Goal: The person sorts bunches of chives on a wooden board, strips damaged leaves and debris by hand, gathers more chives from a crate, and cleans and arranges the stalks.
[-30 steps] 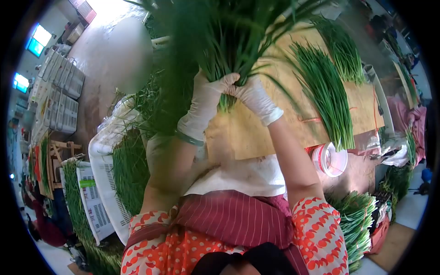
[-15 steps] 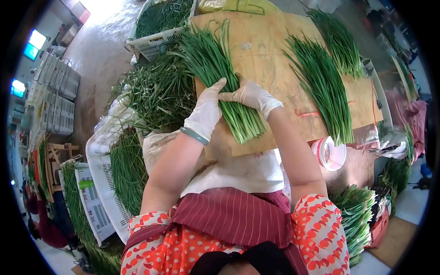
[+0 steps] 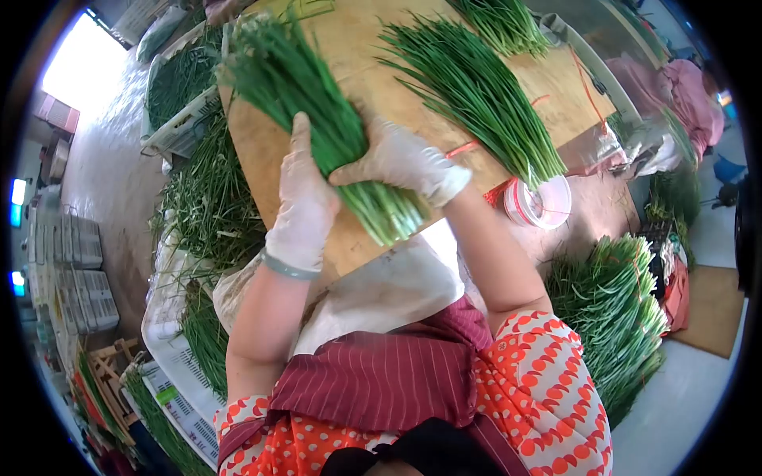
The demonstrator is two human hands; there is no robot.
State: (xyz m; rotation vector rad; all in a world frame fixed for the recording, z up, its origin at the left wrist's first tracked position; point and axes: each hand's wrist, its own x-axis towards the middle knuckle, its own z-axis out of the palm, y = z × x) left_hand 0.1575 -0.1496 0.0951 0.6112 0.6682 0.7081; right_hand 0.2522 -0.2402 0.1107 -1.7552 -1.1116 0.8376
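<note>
Both gloved hands hold a thick bunch of garlic chives [image 3: 305,87] over the near left part of a wooden board [image 3: 262,170]. My left hand [image 3: 305,194], with a bangle at its wrist, is closed against the left side of the bunch, thumb pointing along the leaves. From the other side my right hand [image 3: 397,159] wraps round the lower stalks. The pale cut ends point toward me; the leafy tips are blurred. A second chive bunch [image 3: 480,99] lies to the right on the board, with red ties [image 3: 464,148] beside and under it.
Another chive bunch [image 3: 508,24] lies at the board's far edge. A white bucket [image 3: 556,202] stands below its right corner. Loose chives [image 3: 210,190] and a filled crate [image 3: 178,131] are at left. Stacked chives [image 3: 611,309] sit at right. A person in pink [image 3: 690,103] is beyond.
The view has turned, so the board and its bunches appear farther left and higher. Both hands still grip the bunch, which looks larger and blurred by motion.
</note>
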